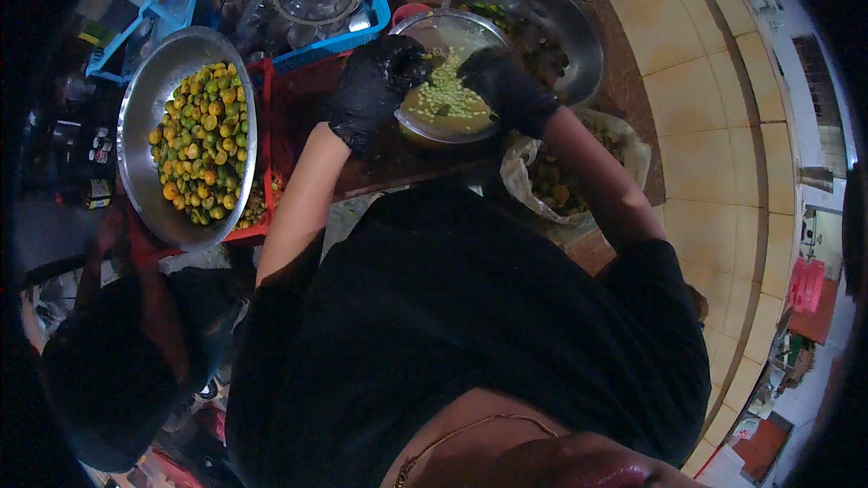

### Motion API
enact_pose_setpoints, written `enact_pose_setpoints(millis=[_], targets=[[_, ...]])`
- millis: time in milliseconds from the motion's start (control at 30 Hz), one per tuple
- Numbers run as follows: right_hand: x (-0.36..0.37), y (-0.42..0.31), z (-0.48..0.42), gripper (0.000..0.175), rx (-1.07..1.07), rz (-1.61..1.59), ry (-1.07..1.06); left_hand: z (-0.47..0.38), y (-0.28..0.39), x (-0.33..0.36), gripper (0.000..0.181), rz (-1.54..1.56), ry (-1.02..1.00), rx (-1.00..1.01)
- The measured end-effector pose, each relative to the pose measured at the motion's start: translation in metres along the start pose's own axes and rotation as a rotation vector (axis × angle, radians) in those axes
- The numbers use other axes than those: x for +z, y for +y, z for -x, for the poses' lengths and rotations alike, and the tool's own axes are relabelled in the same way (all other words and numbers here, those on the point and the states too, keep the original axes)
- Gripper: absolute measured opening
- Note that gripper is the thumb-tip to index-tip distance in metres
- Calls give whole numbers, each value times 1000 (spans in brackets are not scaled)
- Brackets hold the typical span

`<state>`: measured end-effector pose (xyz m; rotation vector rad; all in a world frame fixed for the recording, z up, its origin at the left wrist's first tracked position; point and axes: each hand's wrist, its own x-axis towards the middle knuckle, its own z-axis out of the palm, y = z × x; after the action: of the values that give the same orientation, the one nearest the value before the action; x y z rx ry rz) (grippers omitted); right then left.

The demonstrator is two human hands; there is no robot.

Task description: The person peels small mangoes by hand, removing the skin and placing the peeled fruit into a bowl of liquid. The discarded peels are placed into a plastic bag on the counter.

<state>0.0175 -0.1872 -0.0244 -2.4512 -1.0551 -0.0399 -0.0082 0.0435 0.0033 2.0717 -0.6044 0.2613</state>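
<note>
Pale green citrus seeds (451, 85) lie in yellowish liquid or pulp inside a round metal-rimmed bowl or strainer (444, 134). My left hand (380, 78), in a black glove, is over its left side. A small yellow-green piece (432, 62), apparently citrus, shows at its curled fingertips. My right hand (505, 87), also in a black glove, is over the right side with its fingers bent toward the seeds; whether it holds anything is hidden. At the left, a large steel basin (139, 135) is heaped with halved small green and orange citrus fruits (207, 142).
Behind my right hand stands a wide metal basin (576, 27) with dark fruit remains. A clear plastic bag (519, 166) of citrus pieces sits under my right forearm. A blue basket (376, 10) holds glassware; a red crate (266, 81) supports the steel basin. Another person (122, 366) is at lower left.
</note>
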Motion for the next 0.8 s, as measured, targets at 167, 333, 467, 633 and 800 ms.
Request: enact_pose_setpoints(millis=[167, 333, 467, 633, 800], targets=[[1, 9, 0, 17, 55, -224, 24, 0, -4, 0, 19, -27, 0, 29], [-17, -4, 2, 18, -248, 365, 53, -3, -2, 6, 19, -138, 72, 82], [0, 4, 14, 19, 15, 46, 104, -12, 4, 19, 18, -98, -15, 111], [-32, 25, 34, 22, 112, -27, 129, -15, 20, 33, 21, -33, -119, 100], [-97, -32, 85, 23, 396, -320, 362, -23, 35, 61, 24, -128, -157, 504]])
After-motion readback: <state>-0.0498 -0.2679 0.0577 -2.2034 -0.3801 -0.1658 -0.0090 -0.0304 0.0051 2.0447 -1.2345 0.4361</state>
